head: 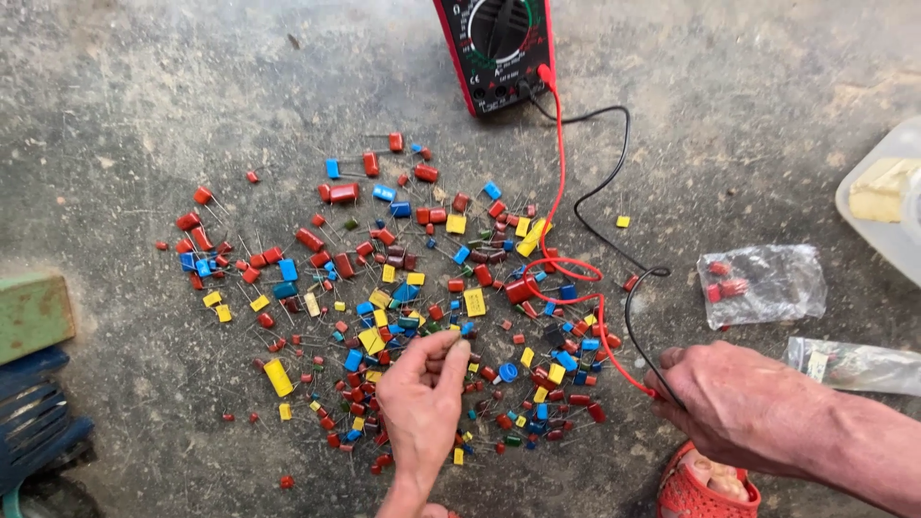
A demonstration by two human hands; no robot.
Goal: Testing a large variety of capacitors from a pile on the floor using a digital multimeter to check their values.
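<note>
Several small capacitors (403,288) in red, blue and yellow lie spread over the concrete floor. My left hand (422,403) is over the lower middle of the pile, its thumb and fingers pinched on a small component near a blue one (467,327). My right hand (739,403) rests on the floor to the right, closed around the red and black test leads (614,355). The leads run up to a red multimeter (494,48) at the top edge.
A clear plastic bag with red parts (763,283) and a second bag (854,364) lie on the right. A pale plastic container (887,201) stands at the right edge. A green block (34,312) and blue object (34,422) sit left. A red sandal (705,489) shows below.
</note>
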